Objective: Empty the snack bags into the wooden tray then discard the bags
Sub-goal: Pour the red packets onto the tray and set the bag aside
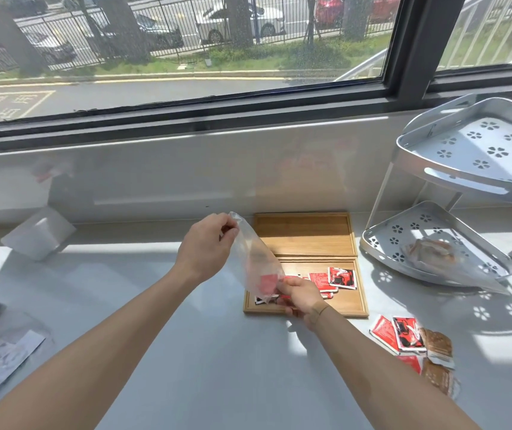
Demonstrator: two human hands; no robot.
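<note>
- Clear snack bag (pixel 256 259) hangs tilted over the wooden tray's (pixel 349 301) near compartment, beside red packets (pixel 341 277).
- Your left hand (pixel 206 245) pinches its top; your right hand (pixel 299 296) grips its lower end.

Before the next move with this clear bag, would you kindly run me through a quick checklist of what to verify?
1. Left hand pinches the top of the clear bag: ok.
2. Right hand has a grip on the bag's lower end: ok.
3. Bag hangs over the near wooden tray: ok.
4. Bag fully emptied: not ok, something red still shows inside.
5. Room left in the tray for more red packets: ok.
6. Which end of the bag is open: cannot tell.
</note>
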